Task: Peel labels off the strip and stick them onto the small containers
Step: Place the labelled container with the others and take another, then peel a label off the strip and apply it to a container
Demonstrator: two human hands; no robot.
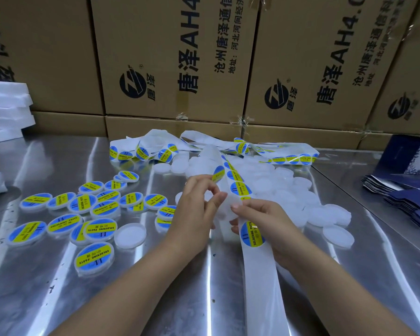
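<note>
A white backing strip (260, 270) with round blue-and-yellow labels runs from the pile at the back down between my hands to the front edge. My left hand (194, 209) pinches a peeled label (218, 173) between thumb and fingertip above the strip. My right hand (264, 221) grips the strip beside a label (251, 235) and also holds a small translucent white container (228, 207) at its fingertips. Several labelled containers (95, 229) lie at the left. Unlabelled white containers (301, 197) are heaped behind and right of my hands.
The steel table (58, 299) is backed by a wall of cardboard boxes (175, 57). White foam sheets (5, 110) are stacked at the back left. Dark blue folded cartons (407, 197) lie at the right. Tangled label strip (155, 149) is piled at the back.
</note>
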